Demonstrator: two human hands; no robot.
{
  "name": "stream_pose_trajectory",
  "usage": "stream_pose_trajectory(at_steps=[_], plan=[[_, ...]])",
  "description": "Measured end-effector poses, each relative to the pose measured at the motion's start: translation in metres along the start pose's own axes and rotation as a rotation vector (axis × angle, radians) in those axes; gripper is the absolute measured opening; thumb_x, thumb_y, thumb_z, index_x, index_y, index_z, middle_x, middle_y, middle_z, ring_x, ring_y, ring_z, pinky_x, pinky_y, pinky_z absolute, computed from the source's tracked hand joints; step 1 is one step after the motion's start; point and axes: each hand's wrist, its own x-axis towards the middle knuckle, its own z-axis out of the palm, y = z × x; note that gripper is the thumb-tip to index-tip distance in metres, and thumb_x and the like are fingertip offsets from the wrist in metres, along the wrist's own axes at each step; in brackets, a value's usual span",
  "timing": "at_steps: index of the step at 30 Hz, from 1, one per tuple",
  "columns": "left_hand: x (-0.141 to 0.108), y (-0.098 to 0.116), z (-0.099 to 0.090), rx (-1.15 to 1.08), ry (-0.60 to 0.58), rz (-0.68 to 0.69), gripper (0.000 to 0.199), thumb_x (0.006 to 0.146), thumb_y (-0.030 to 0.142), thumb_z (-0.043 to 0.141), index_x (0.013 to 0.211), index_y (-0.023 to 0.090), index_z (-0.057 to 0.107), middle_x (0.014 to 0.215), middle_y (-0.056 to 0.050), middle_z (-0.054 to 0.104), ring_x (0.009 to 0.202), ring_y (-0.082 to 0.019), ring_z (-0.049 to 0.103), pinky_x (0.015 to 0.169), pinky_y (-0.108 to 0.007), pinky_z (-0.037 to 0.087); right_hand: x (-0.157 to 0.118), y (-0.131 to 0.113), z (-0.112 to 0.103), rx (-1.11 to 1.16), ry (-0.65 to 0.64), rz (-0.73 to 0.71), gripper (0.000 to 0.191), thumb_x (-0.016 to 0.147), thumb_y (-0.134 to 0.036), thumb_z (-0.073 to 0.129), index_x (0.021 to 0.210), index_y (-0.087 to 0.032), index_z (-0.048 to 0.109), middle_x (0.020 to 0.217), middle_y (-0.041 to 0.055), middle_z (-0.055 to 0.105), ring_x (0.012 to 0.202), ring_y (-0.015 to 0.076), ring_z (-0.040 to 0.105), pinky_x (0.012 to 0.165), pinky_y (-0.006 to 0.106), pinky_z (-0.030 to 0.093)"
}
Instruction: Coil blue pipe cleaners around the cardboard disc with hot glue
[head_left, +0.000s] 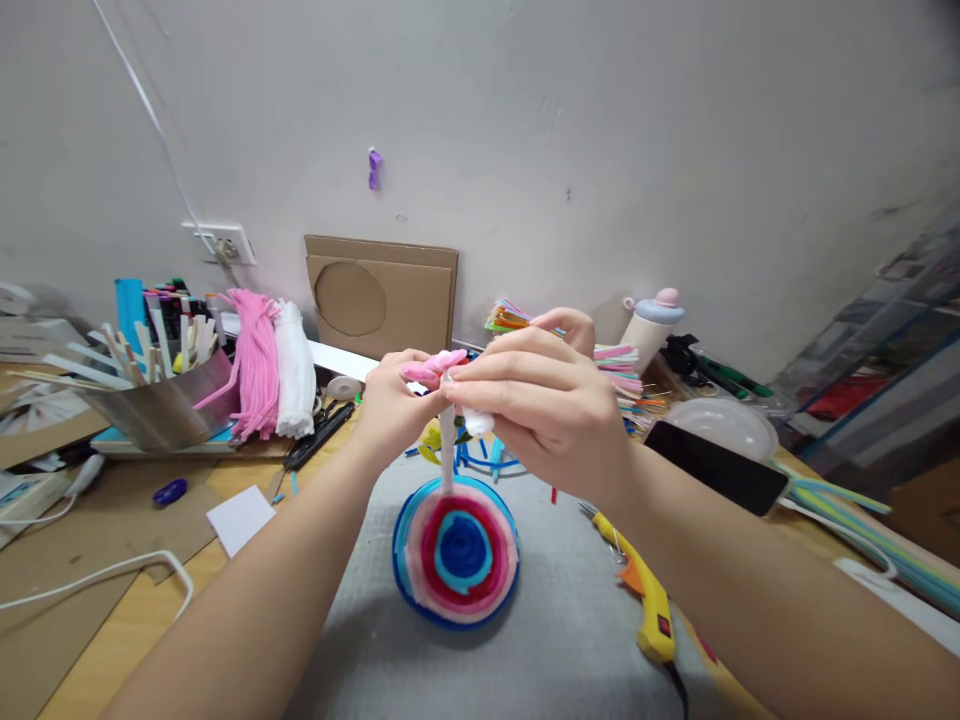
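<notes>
My left hand [401, 400] is closed on a pink fuzzy pipe-cleaner piece [435, 367]. My right hand [551, 405] pinches a white fuzzy pipe-cleaner piece [478, 422] just beside it; its fingertips meet my left fingers near the top of a white upright stem [448, 450]. That stem rises from the back edge of a round base [457, 555] coiled in rings of blue, pink and red. Where the pink and white pieces join is hidden behind my fingers. Behind the stem, a yellow piece [430, 443] shows partly.
A yellow hot-glue gun [651, 600] lies on the grey mat [555, 640] at the right. Beyond are a black phone [716, 467] and a bottle [649, 330]. Pink [253, 360] and white pipe-cleaner bundles [295, 370] stand at the left by a metal holder [169, 405]; cardboard [382, 290] leans on the wall.
</notes>
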Motion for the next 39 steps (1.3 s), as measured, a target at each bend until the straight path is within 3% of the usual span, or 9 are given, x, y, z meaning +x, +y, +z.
stream_pose_trajectory(at_steps=[7,13,26,33,39], plan=[[0.001,-0.001,0.001,-0.029,0.001,0.044,0.023,0.070,0.046,0.070,0.067,0.024,0.065,0.082,-0.001,0.071,0.090,-0.022,0.063,0.082,-0.037,0.049,-0.026,-0.009,-0.001,-0.020,0.049,0.035,0.021,0.091,-0.010,0.060,0.098,-0.026,0.073,0.099,-0.0019,0.080,0.093,0.0171,0.072,0.098,0.041,0.039],[0.001,-0.003,0.003,-0.018,0.003,0.083,0.028,0.067,0.042,0.068,0.052,0.023,0.054,0.080,-0.002,0.070,0.089,-0.022,0.061,0.084,-0.038,0.045,-0.043,-0.015,0.000,-0.038,0.076,0.038,0.023,0.097,-0.014,0.054,0.099,-0.025,0.073,0.098,-0.0007,0.081,0.091,0.0168,0.073,0.103,0.043,0.036],[0.001,0.004,0.001,0.015,-0.071,0.097,0.029,0.065,0.037,0.071,0.053,0.023,0.050,0.089,-0.002,0.073,0.098,-0.024,0.059,0.091,-0.042,0.042,-0.067,-0.021,-0.001,-0.121,0.077,0.001,0.024,0.098,-0.016,0.051,0.098,-0.026,0.074,0.094,-0.0017,0.081,0.085,0.0154,0.075,0.095,0.040,0.043],[0.003,0.003,0.001,0.045,-0.091,0.118,0.030,0.064,0.035,0.073,0.052,0.023,0.048,0.090,-0.002,0.073,0.097,-0.024,0.060,0.093,-0.044,0.041,-0.071,-0.023,0.004,-0.152,0.114,-0.020,0.027,0.097,-0.012,0.052,0.093,-0.026,0.074,0.088,-0.0015,0.082,0.078,0.0151,0.076,0.094,0.041,0.037],[-0.006,0.008,0.002,0.103,-0.039,0.186,0.023,0.069,0.038,0.073,0.065,0.023,0.055,0.098,-0.002,0.070,0.105,-0.024,0.057,0.099,-0.043,0.035,-0.071,-0.025,-0.002,-0.087,0.136,0.093,0.025,0.098,-0.018,0.050,0.099,-0.030,0.071,0.096,-0.0026,0.081,0.087,0.0173,0.076,0.093,0.043,0.038]])
